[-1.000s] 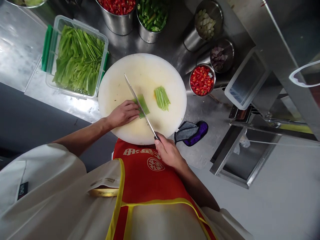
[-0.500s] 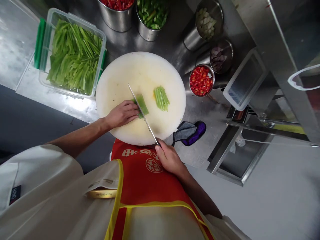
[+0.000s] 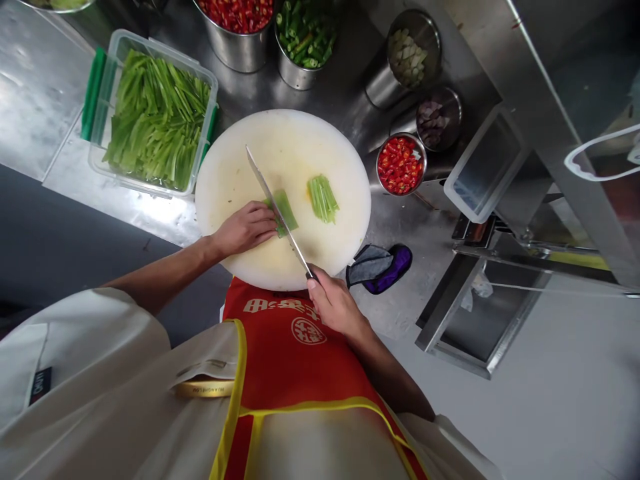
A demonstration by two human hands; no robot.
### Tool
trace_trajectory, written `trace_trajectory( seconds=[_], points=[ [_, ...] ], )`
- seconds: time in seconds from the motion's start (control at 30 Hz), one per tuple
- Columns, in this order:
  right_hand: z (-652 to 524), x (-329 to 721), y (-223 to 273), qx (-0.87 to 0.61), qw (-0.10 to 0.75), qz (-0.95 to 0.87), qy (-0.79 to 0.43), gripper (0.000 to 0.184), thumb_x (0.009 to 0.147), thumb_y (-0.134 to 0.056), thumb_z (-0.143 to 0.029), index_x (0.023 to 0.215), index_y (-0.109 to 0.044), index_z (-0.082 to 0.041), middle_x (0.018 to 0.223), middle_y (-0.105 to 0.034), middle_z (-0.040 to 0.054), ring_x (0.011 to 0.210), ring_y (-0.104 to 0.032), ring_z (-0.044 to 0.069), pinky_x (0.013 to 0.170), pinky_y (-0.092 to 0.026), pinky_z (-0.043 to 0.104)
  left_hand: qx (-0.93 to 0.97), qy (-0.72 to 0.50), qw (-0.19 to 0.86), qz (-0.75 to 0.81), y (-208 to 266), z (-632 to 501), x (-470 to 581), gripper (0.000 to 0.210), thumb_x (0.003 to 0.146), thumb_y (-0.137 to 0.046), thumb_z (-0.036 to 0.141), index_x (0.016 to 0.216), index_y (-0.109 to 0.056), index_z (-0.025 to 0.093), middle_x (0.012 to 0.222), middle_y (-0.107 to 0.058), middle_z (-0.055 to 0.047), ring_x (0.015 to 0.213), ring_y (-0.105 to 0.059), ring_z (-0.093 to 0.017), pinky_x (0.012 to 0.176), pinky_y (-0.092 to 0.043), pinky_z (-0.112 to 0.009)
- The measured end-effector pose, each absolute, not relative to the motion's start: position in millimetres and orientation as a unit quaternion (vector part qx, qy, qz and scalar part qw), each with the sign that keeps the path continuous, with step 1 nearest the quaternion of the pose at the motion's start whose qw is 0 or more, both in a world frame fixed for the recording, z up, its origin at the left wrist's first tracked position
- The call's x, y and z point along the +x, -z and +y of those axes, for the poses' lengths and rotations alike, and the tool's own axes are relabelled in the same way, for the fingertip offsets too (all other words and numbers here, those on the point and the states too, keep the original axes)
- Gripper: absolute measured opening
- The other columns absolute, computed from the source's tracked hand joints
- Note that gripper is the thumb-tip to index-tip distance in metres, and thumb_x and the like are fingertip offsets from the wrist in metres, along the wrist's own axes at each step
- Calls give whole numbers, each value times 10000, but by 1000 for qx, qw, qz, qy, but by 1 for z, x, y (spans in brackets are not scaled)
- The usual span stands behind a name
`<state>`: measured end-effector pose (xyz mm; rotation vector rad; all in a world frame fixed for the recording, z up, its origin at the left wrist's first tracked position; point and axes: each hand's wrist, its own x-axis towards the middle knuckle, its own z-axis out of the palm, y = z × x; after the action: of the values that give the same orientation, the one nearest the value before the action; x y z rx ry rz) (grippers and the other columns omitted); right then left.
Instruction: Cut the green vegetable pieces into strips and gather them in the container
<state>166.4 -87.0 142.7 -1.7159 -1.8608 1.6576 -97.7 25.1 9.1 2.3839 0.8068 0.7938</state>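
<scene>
My right hand (image 3: 334,301) is closed round the dark handle of a long-bladed knife (image 3: 265,183). The blade slants across a flat piece of green vegetable (image 3: 285,209), possibly celtuce, on the round white cutting board (image 3: 240,160). With curled fingers, my left hand (image 3: 249,229) holds that piece down at its left side, close to the blade; part of the piece is hidden under the fingers. To the right of the blade, apart from it, lies a small bunch of cut green strips (image 3: 323,199).
A clear box (image 3: 95,160) of green strips stands left of the board. Behind are metal pots of red chillies (image 3: 237,15), green chopped pieces (image 3: 305,33), and pale pieces (image 3: 407,59). Red chilli rings (image 3: 400,164) and a purple-and-grey cloth item (image 3: 387,268) are at right.
The knife has shifted slightly, its tip further back and left, and my right hand has moved up nearer the board. My left hand stays on the vegetable. The view has tilted a little.
</scene>
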Motion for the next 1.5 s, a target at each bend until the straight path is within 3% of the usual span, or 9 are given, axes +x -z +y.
trace_trajectory(
  seconds=[0.23, 0.47, 0.6, 0.9, 1.07, 1.23, 1.5],
  points=[
    [-95, 164, -147, -579, 38, -610, -540, 472, 1081, -349, -386, 1439, -531, -139, 758, -688, 38, 702, -660, 207, 716, -523, 313, 880, -277, 240, 301, -10, 25, -97, 196, 1018, -589, 334, 1111, -745, 260, 1075, -765, -39, 1089, -672, -203, 1009, -529, -396],
    [-107, 168, -147, -587, 6, -625, -515, 456, 1073, -360, -361, 1444, -527, -156, 1078, -761, 121, 972, -711, 251, 904, -535, 362, 878, -307, 233, 284, -9, 25, -97, 179, 1014, -600, 306, 1112, -743, 260, 1069, -768, -29, 1098, -669, -187, 1037, -524, -373],
    [-88, 155, -122, -585, 23, -641, -496, 471, 1075, -341, -386, 1440, -529, -155, 1132, -752, 142, 1007, -705, 276, 910, -534, 386, 872, -303, 250, 291, -8, 24, -97, 199, 1015, -600, 325, 1138, -743, 262, 1089, -771, -38, 1120, -674, -190, 1055, -528, -383],
    [-84, 158, -129, -578, 53, -613, -535, 471, 1090, -326, -419, 1404, -558, -156, 775, -698, 49, 705, -666, 208, 692, -525, 303, 867, -301, 262, 299, -8, 22, -98, 189, 1021, -588, 313, 1099, -750, 255, 1069, -777, -42, 1081, -690, -189, 1015, -545, -394],
    [-91, 162, -143, -578, 51, -609, -541, 457, 1090, -339, -423, 1430, -539, -192, 756, -681, 26, 684, -660, 194, 680, -522, 292, 869, -297, 257, 301, -8, 23, -97, 191, 1022, -586, 322, 1109, -747, 267, 1077, -776, -32, 1076, -685, -194, 998, -547, -395],
    [-95, 160, -145, -580, 45, -610, -538, 470, 1081, -346, -392, 1432, -533, -142, 728, -677, 29, 683, -654, 205, 711, -526, 314, 874, -290, 249, 301, -9, 23, -98, 193, 1025, -580, 320, 1103, -746, 261, 1067, -772, -33, 1078, -679, -193, 1001, -540, -385],
    [-111, 168, -149, -592, 7, -615, -521, 482, 1074, -353, -374, 1444, -531, -122, 837, -725, 68, 783, -688, 227, 807, -534, 333, 870, -299, 253, 300, -5, 21, -98, 193, 1019, -592, 302, 1142, -739, 279, 1091, -771, -14, 1106, -672, -178, 1051, -521, -362]
  ],
)
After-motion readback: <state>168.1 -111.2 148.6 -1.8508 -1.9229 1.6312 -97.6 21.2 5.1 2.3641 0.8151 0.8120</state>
